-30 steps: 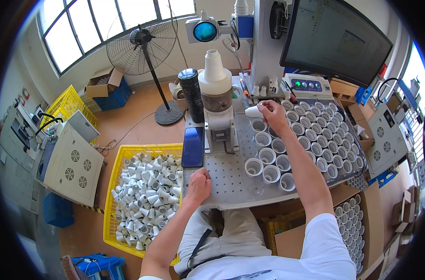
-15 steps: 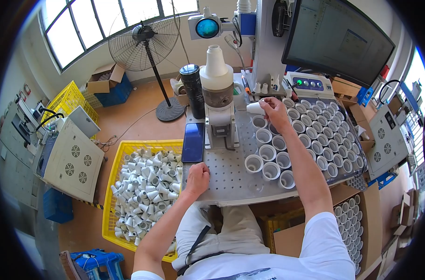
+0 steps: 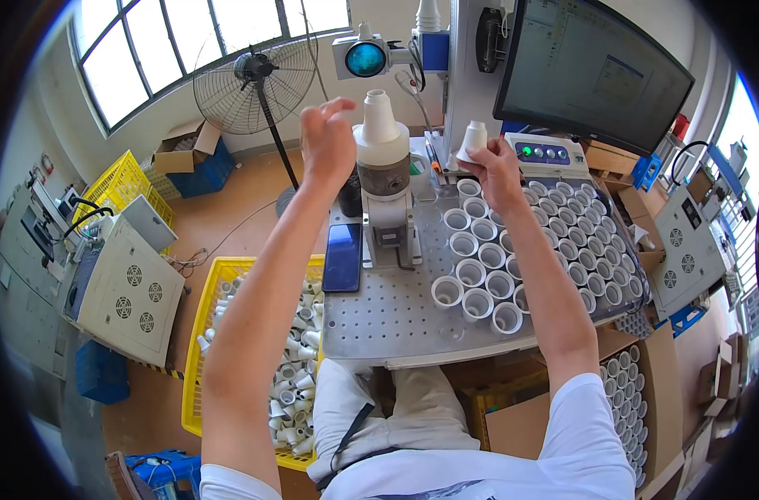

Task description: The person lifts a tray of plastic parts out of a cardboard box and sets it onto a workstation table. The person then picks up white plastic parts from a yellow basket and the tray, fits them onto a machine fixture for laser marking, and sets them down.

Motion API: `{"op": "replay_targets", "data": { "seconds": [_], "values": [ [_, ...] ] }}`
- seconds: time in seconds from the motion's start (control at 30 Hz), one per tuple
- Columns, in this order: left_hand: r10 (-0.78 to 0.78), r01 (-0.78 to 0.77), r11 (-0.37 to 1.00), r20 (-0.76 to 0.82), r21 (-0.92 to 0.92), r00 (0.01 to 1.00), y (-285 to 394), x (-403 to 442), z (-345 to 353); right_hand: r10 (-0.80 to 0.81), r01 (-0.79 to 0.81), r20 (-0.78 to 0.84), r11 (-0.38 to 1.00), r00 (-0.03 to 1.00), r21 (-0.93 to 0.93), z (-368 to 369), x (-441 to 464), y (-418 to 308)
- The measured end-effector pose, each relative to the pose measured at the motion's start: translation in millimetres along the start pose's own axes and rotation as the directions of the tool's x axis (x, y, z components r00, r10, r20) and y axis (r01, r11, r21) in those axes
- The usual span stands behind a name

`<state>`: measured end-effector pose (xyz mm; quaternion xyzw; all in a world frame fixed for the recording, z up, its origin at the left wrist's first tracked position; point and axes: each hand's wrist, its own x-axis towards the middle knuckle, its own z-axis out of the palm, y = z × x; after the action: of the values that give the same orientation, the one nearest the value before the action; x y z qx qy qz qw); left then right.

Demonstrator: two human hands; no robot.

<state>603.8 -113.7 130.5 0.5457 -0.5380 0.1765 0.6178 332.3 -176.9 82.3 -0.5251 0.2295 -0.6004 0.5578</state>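
My right hand (image 3: 497,173) grips a white stepped plastic cone (image 3: 474,140) by its wide lower end, narrow end up, above the back of the metal worktable (image 3: 379,333). A similar white cone (image 3: 379,117) stands upright on the round fixture (image 3: 384,177) in the middle. Just left of that cone is my left hand (image 3: 326,143), raised and holding nothing, its index finger stretched towards the cone's top and apart from the other fingers. Rows of white plastic cups (image 3: 477,302), wide mouths up, stand on the table below my right hand.
A phone (image 3: 343,257) lies at the table's left edge. Below it, a yellow crate (image 3: 198,367) holds many white cones. A lens head (image 3: 365,60) hangs above the fixture. A monitor (image 3: 596,75) and a control box (image 3: 550,152) stand at the back right.
My left hand has risen from the table's front edge to beside the cone on the fixture. My right hand has tipped its cone from lying sideways to upright and lifted it.
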Motion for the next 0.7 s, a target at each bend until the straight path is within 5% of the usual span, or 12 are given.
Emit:
{"op": "replay_targets", "data": {
  "seconds": [0.03,0.07,0.1,0.2,0.3,0.37,0.4,0.43,0.5,0.63,0.7],
  "values": [
    [-0.002,0.002,1.0,-0.003,-0.005,1.0,25,8,2,-0.003,0.003,0.0,1.0,1.0,-0.006,16,4,-12],
    [-0.373,0.414,0.861,0.187,-0.294,0.909,70,21,-1,-0.068,0.068,0.018,0.997,0.998,0.024,33,9,-23],
    [-0.594,0.748,0.49,0.456,-0.448,0.663,94,30,-3,-0.134,0.132,0.035,0.99,0.99,0.054,50,13,-31],
    [-0.592,0.714,0.348,0.448,-0.607,0.67,79,45,3,-0.263,0.272,0.094,0.955,0.96,-0.114,95,19,-47],
    [-0.633,0.632,0.38,0.308,-0.675,0.71,82,50,-32,-0.263,0.318,0.201,0.889,0.944,-0.328,122,18,-42],
    [-0.359,0.438,0.81,0.261,-0.389,0.896,28,37,-59,-0.24,0.329,0.246,0.838,0.939,-0.435,128,7,-31],
    [-0.229,0.247,0.966,0.185,-0.08,0.956,26,23,-78,-0.215,0.347,0.294,0.768,0.931,-0.539,131,3,-27],
    [-0.073,0.03,0.968,0.163,0.25,0.984,25,5,-98,-0.21,0.342,0.293,0.771,0.933,-0.537,132,2,-25],
    [-0.041,-0.082,0.89,0.259,0.448,0.965,-7,-23,-129,-0.151,0.302,0.284,0.718,0.947,-0.627,131,-1,-22],
    [-0.229,0.047,0.839,0.273,0.543,0.934,-85,-101,-196,-0.108,0.269,0.307,0.793,0.945,-0.547,103,-13,-27],
    [-0.274,0.102,0.766,0.18,0.635,0.945,-133,-155,-236,-0.276,0.488,0.403,0.486,0.873,-0.725,85,-52,-48]
  ]
}}
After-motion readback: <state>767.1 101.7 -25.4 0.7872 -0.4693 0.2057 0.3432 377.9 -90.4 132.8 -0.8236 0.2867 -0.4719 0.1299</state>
